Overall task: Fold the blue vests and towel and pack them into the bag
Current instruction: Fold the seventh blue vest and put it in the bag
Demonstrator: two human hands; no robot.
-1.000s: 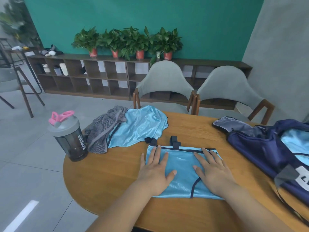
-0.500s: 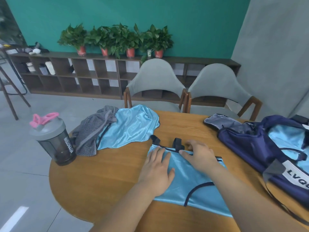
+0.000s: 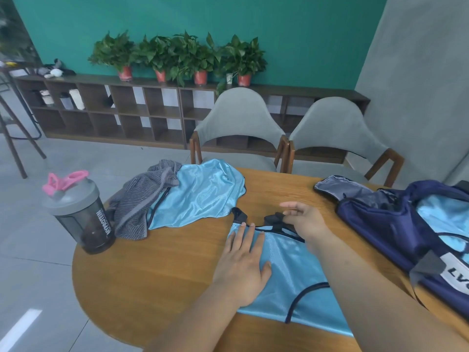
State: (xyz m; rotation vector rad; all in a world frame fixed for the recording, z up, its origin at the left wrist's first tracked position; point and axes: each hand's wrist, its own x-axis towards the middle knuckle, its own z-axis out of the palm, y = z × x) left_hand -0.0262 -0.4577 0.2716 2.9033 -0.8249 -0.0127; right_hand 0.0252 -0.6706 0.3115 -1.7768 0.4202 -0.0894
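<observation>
1. Fingers (image 3: 247, 236) of the left hand (image 3: 241, 269) lie straight and slightly apart, palm down. They press the left half of the folded vest (image 3: 289, 270), and the tips almost reach its dark-trimmed far edge.
2. At the 12 o'clock edge of that vest, the right hand (image 3: 305, 221) has its index finger stretched toward 9 o'clock. Its other fingers (image 3: 288, 217) bend down onto a black strap tab (image 3: 275, 221); whether they pinch it or only touch it cannot be told.
3. A second black tab (image 3: 239, 214) sits free at 12 o'clock of the left fingertips.
4. The folded vest rests flat on the round wooden table (image 3: 152, 275), directly before the person and under both hands.
5. Its cloth looks thin, glossy and light, so it will likely slide on the wood, and its layers may slip apart unless pinned. The bound edges and strap tabs seem the surest places to grip, with one palm holding the stack down.
6. At 10 o'clock of the hands, the other vest (image 3: 203, 194) lies crumpled and unfolded, with the grey striped towel (image 3: 142, 199) bunched against its left side. The towel looks thicker and should keep a crease better.
7. At 3 o'clock, the navy bag (image 3: 375, 224) lies open near the right forearm, with blue fabric (image 3: 441, 217) showing inside.
8. At 9 o'clock, a shaker bottle (image 3: 81, 214) stands just beside the towel.
</observation>
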